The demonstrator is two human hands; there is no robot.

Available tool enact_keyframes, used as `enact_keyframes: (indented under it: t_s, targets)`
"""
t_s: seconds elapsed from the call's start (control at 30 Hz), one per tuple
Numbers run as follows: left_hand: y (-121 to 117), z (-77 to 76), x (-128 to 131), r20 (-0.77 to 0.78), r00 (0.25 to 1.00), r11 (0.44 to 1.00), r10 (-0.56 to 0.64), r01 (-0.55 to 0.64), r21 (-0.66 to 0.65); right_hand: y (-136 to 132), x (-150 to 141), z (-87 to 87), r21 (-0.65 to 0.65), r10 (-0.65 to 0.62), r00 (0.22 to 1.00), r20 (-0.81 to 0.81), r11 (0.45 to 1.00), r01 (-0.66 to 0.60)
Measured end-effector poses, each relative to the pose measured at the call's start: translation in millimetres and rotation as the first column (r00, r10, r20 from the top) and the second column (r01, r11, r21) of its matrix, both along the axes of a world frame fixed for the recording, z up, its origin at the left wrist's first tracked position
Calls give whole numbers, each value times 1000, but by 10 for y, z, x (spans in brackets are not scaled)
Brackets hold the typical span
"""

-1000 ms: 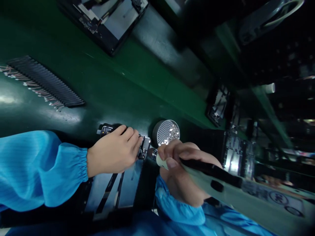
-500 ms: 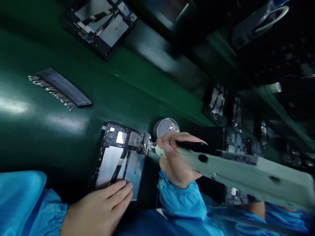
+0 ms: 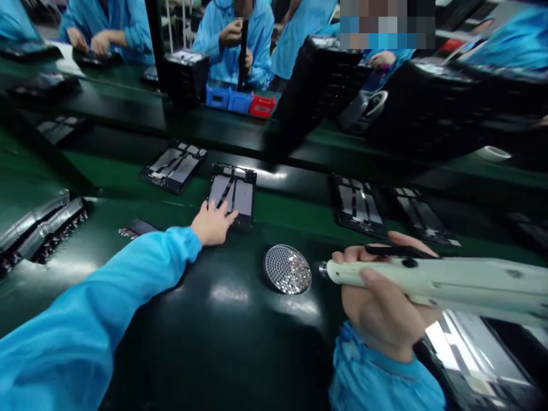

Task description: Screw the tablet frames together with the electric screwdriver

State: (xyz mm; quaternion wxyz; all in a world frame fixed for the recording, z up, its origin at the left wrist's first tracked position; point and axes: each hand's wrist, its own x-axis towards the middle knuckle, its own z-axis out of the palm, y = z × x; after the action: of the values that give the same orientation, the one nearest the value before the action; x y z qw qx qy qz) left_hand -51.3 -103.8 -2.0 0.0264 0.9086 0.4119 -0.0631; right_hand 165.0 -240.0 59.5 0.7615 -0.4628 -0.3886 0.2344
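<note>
My left hand (image 3: 213, 222) is stretched far forward, its fingers spread over the near end of an opened tablet (image 3: 243, 197). That tablet lies inside-up, with dark ribbon cables across its pale inner plate. My right hand (image 3: 381, 302) is wrapped around a pale green electric screwdriver (image 3: 462, 279), whose tip points left. Just left of the tip sits a round dish (image 3: 287, 269), perforated with small holes and partly covered with tiny shiny screws. Another opened tablet (image 3: 475, 357) lies at the lower right, partly hidden by my right hand and the screwdriver.
More opened tablets lie on the green bench, one (image 3: 174, 166) at left and others (image 3: 358, 205) at right. Rows of small black parts with wires (image 3: 51, 228) are at far left. Beyond a raised ledge stand dark stacks (image 3: 321, 80), blue bins (image 3: 240, 101), a red bin (image 3: 262, 106) and co-workers.
My view has lifted and turned towards the far bench. My left hand has gone from the tablet close to me to one farther away. The screwdriver has moved rightward, away from that near tablet.
</note>
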Motion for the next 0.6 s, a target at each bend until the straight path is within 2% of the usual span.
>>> enact_keyframes:
  t_s: [0.07,0.17,0.4,0.5,0.6]
  targets:
    - [531,57,56,-51,999,1000,2,-3,-28,60,92,-41,-21,16,998,-56,1000,-17]
    - [967,172,-150,-132,991,999,-15,8,-49,161,199,-129,-73,-44,991,-128,997,35]
    - [1344,469,-1297,-382,915,991,130,-124,41,238,352,-209,-162,-262,955,-139,957,239]
    - [1456,455,-1515,-415,904,995,101,-94,37,211,349,-156,-215,-265,953,-150,949,230]
    - [1486,371,-1563,-394,915,996,85,-70,52,178,350,-94,-273,-232,968,-95,941,199]
